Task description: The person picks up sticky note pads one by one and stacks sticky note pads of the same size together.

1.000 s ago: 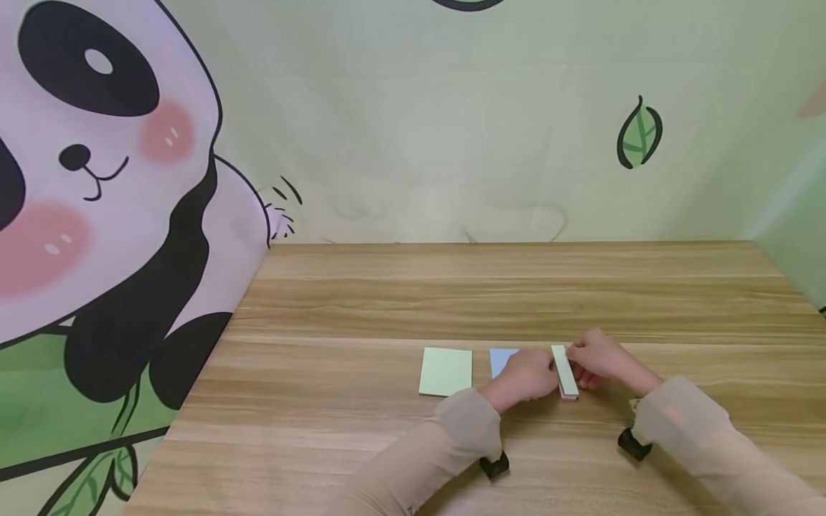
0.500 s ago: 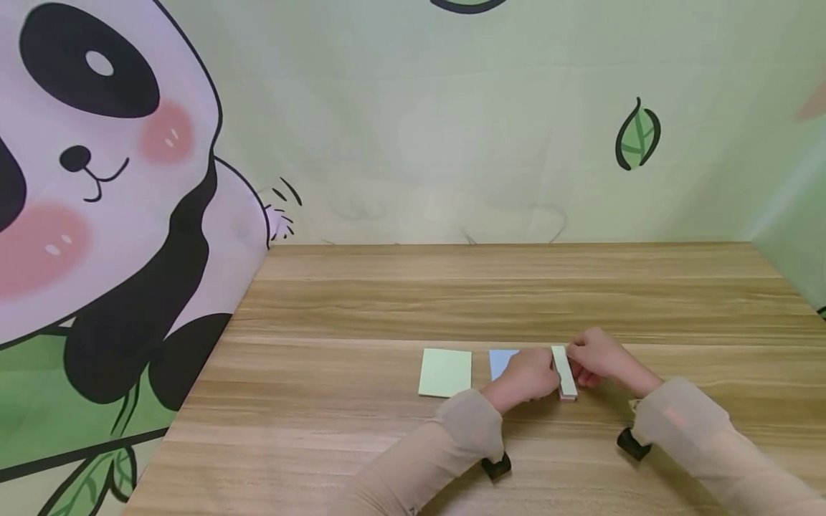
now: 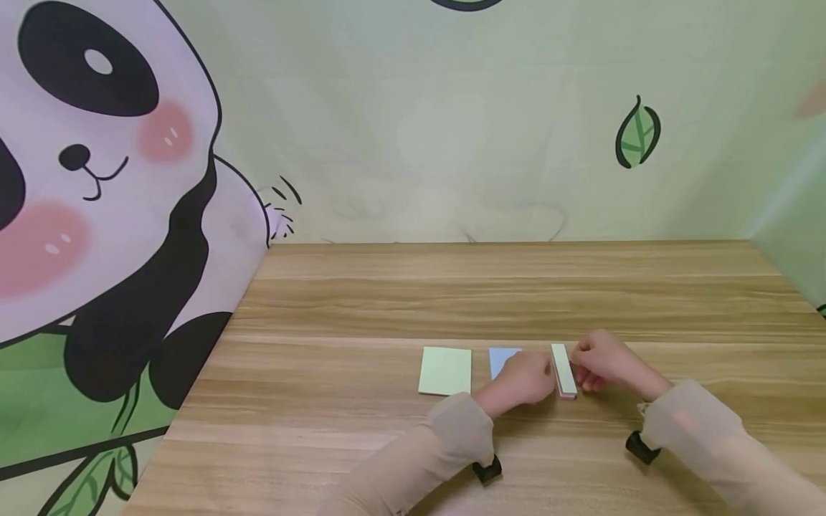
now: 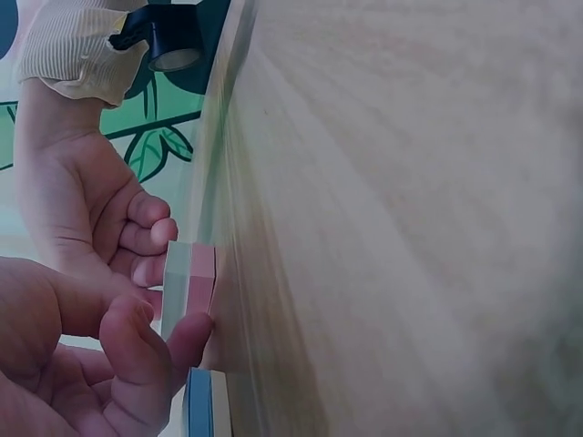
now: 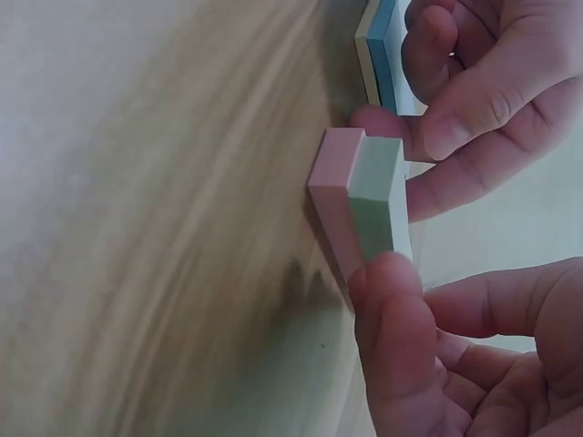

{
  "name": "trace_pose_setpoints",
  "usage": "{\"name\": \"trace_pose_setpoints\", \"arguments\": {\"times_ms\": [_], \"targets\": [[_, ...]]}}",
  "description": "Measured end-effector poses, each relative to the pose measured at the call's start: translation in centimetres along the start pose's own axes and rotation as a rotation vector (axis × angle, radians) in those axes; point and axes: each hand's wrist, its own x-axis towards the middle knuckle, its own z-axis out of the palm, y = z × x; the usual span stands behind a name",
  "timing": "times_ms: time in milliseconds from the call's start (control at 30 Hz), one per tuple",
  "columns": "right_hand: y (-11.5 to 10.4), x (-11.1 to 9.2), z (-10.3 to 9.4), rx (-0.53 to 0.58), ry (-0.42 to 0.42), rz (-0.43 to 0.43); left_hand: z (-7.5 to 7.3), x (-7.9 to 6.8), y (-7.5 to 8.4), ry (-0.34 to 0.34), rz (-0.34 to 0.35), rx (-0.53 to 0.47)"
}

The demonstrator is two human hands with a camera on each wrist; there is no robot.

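A narrow stack of sticky notes [image 3: 563, 370], pale green over pink, lies on the table between my hands. In the right wrist view the green layer [image 5: 374, 218] sits slightly off the pink one [image 5: 337, 168]. My left hand [image 3: 528, 376] is at its left side, a fingertip close against the stack; whether it touches is unclear. On the other side, my right hand [image 3: 606, 362] has loosely bent fingers, a small gap from the stack in the head view. Neither hand pinches it. A blue sticky note pad [image 3: 503, 360] is partly hidden behind my left hand.
A pale green square sticky note pad [image 3: 445, 371] lies left of the blue pad. Under the blue pad [image 5: 386, 64] a cream layer shows in the right wrist view. The wooden table [image 3: 387, 301] reaches back to a wall covering with a printed panda [image 3: 129, 143].
Both hands have drawn slightly outward from the narrow stack, the right one to the right and the left one to the left. The stack stays about where it was.
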Motion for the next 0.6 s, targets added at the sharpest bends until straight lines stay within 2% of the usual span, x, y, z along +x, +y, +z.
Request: {"name": "trace_pose_setpoints", "arguments": {"times_ms": [233,600], "targets": [[-0.13,-0.29,0.17,0.006,-0.011,-0.01,0.11,-0.06,-0.11,-0.015,0.033,-0.019],[0.12,-0.09,0.65,-0.011,-0.007,0.015,0.27,-0.33,-0.03,-0.028,0.034,-0.052]]}}
